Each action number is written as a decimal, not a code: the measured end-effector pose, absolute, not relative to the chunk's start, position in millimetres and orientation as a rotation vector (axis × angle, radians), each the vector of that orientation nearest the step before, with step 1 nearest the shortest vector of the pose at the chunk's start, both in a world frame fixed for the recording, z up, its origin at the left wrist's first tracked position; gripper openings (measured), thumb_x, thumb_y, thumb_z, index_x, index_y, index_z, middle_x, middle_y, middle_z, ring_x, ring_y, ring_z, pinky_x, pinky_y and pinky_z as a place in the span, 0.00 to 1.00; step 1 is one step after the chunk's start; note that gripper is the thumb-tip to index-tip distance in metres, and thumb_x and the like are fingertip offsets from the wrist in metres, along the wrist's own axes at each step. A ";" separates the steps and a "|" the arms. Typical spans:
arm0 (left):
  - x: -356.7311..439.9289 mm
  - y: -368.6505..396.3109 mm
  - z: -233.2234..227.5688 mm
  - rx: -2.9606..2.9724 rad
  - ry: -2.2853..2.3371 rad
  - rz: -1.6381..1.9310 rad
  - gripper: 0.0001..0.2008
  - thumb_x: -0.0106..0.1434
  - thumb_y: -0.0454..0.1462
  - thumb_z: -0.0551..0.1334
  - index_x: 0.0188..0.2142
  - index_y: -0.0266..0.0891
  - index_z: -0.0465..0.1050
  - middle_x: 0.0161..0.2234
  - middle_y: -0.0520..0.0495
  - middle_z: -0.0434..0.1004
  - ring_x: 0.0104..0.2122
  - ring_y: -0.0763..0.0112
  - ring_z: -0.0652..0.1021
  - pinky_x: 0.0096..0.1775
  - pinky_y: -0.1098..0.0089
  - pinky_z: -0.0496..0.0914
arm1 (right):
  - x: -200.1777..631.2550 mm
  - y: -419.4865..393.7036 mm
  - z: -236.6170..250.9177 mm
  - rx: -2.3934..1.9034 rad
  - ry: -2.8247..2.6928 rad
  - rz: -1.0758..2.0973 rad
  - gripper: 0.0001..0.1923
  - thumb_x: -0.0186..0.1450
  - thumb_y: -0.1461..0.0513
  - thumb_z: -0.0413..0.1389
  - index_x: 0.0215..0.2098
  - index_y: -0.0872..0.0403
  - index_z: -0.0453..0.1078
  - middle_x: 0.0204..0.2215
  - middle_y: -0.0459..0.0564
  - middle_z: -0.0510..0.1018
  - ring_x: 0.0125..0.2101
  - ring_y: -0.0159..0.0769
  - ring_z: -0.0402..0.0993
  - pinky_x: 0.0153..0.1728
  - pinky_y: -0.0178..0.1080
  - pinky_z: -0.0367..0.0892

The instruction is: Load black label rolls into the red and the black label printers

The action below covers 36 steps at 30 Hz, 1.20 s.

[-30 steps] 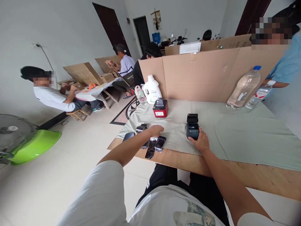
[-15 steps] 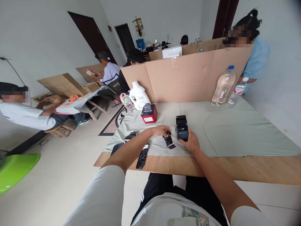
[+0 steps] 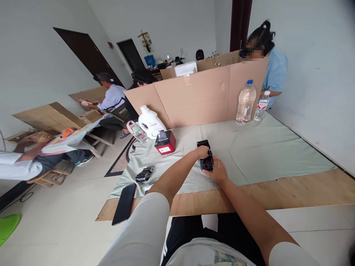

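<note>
A small black portable printer [image 3: 203, 143] lies on the cloth with its lid raised. My right hand [image 3: 218, 171] is closed around its near right side. Over the opened compartment, my left hand [image 3: 203, 152] is closed on a roll of shiny black film [image 3: 206, 163], whose loose end covers part of the printer. My left fingers partly hide the roll, so I cannot tell how deep it sits. Another black film roll [image 3: 144, 174] rests on the cloth to the left of my forearm.
A red and black printer [image 3: 165, 143] stands by a white jug [image 3: 151, 122] and a pink-handled bottle [image 3: 137, 132]. A dark phone [image 3: 124, 204] overhangs the table's front left edge. Two water bottles [image 3: 245, 103] stand back right before a cardboard partition [image 3: 199, 99]. Several people sit or stand beyond.
My left hand has carried the black film roll rightward from the cloth onto the open printer. My right hand stays on the printer. The view has turned slightly right.
</note>
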State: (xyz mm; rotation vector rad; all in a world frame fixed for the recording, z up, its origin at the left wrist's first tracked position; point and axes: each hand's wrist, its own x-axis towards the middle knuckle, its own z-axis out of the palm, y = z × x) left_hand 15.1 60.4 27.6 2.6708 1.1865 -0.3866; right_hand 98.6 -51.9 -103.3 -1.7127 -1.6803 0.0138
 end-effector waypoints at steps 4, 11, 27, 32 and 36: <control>18.7 59.2 18.6 2.641 1.303 -0.379 0.17 0.55 0.32 0.62 0.46 0.35 0.72 0.45 0.39 0.77 0.45 0.59 0.76 0.42 0.70 0.70 | 99.3 -51.9 -104.9 -1.720 -1.687 0.023 0.46 0.57 0.44 0.55 0.64 0.62 0.47 0.56 0.64 0.66 0.53 0.53 0.64 0.51 0.51 0.60; 15.5 54.5 2.8 2.649 1.431 -0.212 0.14 0.57 0.36 0.62 0.44 0.40 0.73 0.40 0.42 0.77 0.46 0.58 0.74 0.43 0.67 0.69 | 99.6 -52.1 -105.0 -1.732 -1.676 0.036 0.46 0.58 0.45 0.55 0.65 0.61 0.46 0.55 0.64 0.67 0.52 0.53 0.64 0.51 0.51 0.60; -8.5 59.6 9.6 2.593 1.421 0.488 0.19 0.62 0.28 0.50 0.44 0.39 0.76 0.45 0.45 0.75 0.48 0.65 0.72 0.52 0.67 0.66 | 102.6 -62.6 -92.1 -1.617 -1.793 -0.123 0.28 0.56 0.48 0.60 0.52 0.50 0.69 0.62 0.59 0.53 0.55 0.55 0.57 0.51 0.54 0.60; -16.3 64.6 15.8 2.516 1.533 0.535 0.26 0.61 0.28 0.51 0.59 0.35 0.62 0.58 0.41 0.64 0.57 0.61 0.64 0.58 0.63 0.60 | 102.8 -63.6 -89.9 -1.618 -1.813 -0.134 0.28 0.57 0.49 0.60 0.52 0.52 0.69 0.59 0.60 0.57 0.54 0.53 0.58 0.52 0.52 0.59; -19.0 54.3 9.0 2.540 1.436 0.479 0.26 0.61 0.27 0.49 0.59 0.35 0.62 0.58 0.42 0.65 0.56 0.65 0.66 0.58 0.65 0.60 | 102.2 -63.7 -88.9 -1.629 -1.809 -0.126 0.28 0.58 0.48 0.58 0.52 0.52 0.68 0.58 0.60 0.60 0.54 0.53 0.58 0.51 0.53 0.60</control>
